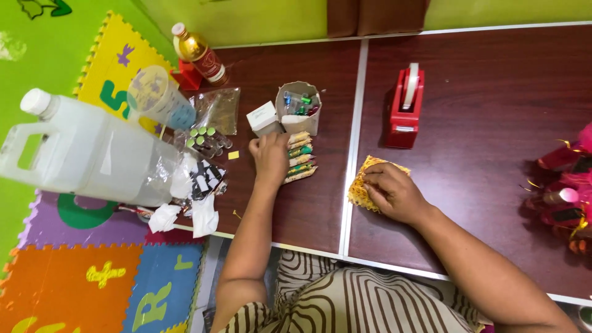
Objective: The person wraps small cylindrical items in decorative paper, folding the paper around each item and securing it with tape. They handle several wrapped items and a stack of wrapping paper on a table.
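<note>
- Dark brown low tabletop (481, 123) stood over bright foam letter mats (105, 277), beneath a green wall.
- Left hand (270, 157), fingers curled, pressed the row of small wrapped vials (301, 157), seemingly to keep them lined up.
- Right hand (391, 191) lay flat, pinning a yellow mesh square (364, 185).
- Cut cardboard cup (298, 114) held coloured-capped vials; a red tape dispenser (407, 111) stood near.

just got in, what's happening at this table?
A person sits at a low dark brown table. The left hand rests on a row of small wrapped vials lying beside an open cup of more vials and a small white box. The right hand presses down on a yellow mesh piece. A red tape dispenser stands just beyond it, untouched. A big translucent jug lies at the left edge.
</note>
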